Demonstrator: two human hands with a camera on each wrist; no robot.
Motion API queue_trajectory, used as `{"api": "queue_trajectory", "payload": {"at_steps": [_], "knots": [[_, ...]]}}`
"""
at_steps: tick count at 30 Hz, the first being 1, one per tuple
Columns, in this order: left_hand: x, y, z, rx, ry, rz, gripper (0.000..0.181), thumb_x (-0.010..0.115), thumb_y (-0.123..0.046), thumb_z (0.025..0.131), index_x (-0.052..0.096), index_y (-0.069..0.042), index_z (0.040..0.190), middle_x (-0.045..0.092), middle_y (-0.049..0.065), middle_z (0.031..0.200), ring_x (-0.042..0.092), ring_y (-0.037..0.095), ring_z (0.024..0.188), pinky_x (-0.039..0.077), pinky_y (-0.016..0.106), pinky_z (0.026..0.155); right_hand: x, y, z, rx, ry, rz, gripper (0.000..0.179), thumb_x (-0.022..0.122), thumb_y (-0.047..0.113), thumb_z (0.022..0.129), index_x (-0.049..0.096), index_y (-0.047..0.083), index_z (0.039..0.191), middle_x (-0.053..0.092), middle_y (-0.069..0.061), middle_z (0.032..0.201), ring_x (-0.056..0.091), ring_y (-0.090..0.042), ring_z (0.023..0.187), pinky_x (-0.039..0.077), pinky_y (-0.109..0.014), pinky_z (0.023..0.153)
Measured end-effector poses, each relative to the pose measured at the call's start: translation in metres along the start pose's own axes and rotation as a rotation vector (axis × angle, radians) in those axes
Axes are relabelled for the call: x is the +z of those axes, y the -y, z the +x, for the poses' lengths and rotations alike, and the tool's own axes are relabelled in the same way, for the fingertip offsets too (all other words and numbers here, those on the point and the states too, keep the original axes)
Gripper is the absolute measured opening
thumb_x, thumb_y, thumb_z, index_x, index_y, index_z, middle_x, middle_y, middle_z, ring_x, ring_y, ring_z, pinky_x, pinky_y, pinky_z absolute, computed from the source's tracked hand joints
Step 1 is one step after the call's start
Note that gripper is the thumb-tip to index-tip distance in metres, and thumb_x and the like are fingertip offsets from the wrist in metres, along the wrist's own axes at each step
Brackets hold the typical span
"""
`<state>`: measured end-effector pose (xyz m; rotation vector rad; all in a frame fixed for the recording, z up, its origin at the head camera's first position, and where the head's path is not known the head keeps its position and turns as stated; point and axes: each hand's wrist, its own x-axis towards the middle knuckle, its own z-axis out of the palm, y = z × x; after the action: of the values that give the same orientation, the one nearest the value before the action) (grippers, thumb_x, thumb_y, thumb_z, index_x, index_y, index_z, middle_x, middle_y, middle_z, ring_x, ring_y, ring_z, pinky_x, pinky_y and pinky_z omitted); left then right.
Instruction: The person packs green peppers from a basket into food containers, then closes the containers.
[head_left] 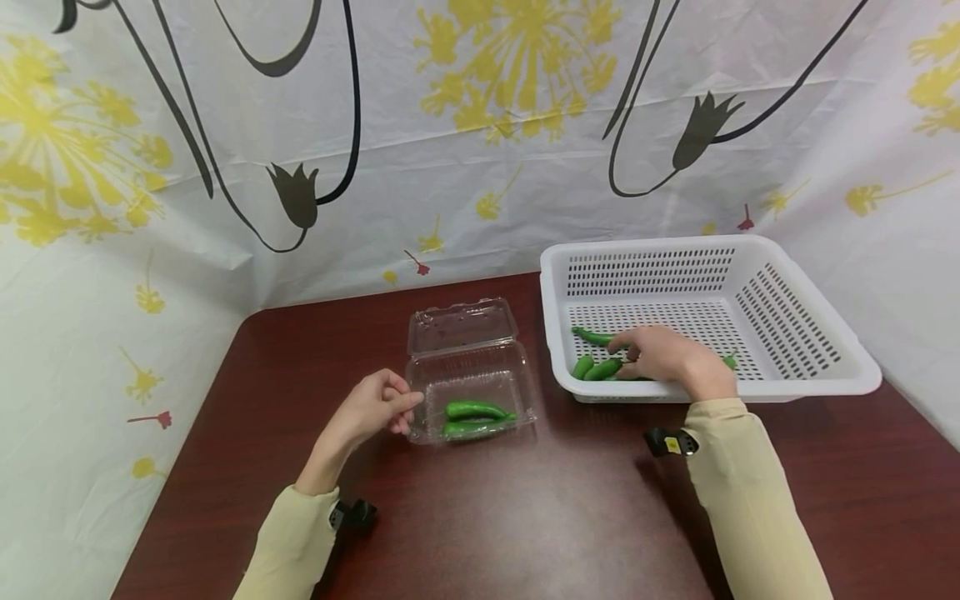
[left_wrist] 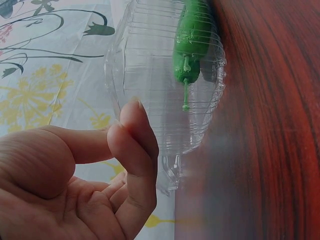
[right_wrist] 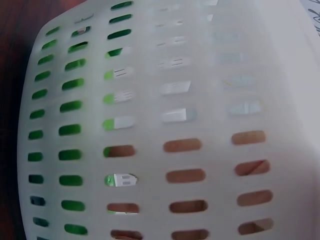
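Observation:
A clear plastic clamshell box [head_left: 480,367] lies open on the table with two green chili peppers [head_left: 476,409] along its near side. My left hand [head_left: 378,404] pinches the box's left rim between thumb and forefinger; in the left wrist view the fingertips [left_wrist: 132,112] overlap that edge. To the right, my right hand [head_left: 660,354] reaches down into a white slotted basket [head_left: 795,388], its fingers curled over several green chili peppers [head_left: 602,369]. Through the slots in the right wrist view, parts of the hand and green peppers [right_wrist: 71,155] show. Whether the fingers grip a pepper, I cannot tell.
The dark red-brown table [head_left: 495,517] stands against a white sheet [head_left: 420,208] printed with flowers, which hangs behind and at both sides. A black camera is strapped on each wrist. Near the basket's front wall, another bit of green [head_left: 729,362] shows right of the hand.

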<state>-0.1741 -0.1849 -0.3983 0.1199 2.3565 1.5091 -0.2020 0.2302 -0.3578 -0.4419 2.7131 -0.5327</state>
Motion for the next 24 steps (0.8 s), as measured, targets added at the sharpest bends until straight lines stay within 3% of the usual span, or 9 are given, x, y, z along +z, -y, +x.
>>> {"api": "queue_trajectory", "payload": {"at_steps": [10, 24], "knots": [[0.0001, 0.0001, -0.0001, 0.008, -0.001, -0.001, 0.027, 0.066, -0.012, 0.1, 0.049, 0.007, 0.108, 0.063, 0.009, 0.071, 0.061, 0.015, 0.055, 0.057, 0.033, 0.057, 0.0022, -0.0054, 0.0036, 0.002, -0.005, -0.003, 0.036, 0.072, 0.006, 0.091, 0.066, -0.001, 0.126, 0.068, -0.023, 0.109, 0.062, -0.042, 0.104, 0.051, -0.056, 0.087], [0.0004, 0.0003, 0.0002, 0.001, -0.002, 0.001, 0.026, 0.066, -0.012, 0.1, 0.049, 0.006, 0.107, 0.064, 0.01, 0.072, 0.062, 0.015, 0.056, 0.057, 0.033, 0.058, 0.002, -0.0075, 0.0045, 0.008, -0.022, 0.027, 0.03, 0.074, 0.004, 0.087, 0.07, -0.001, 0.116, 0.068, -0.013, 0.093, 0.063, -0.027, 0.086, 0.053, -0.047, 0.076]]}}
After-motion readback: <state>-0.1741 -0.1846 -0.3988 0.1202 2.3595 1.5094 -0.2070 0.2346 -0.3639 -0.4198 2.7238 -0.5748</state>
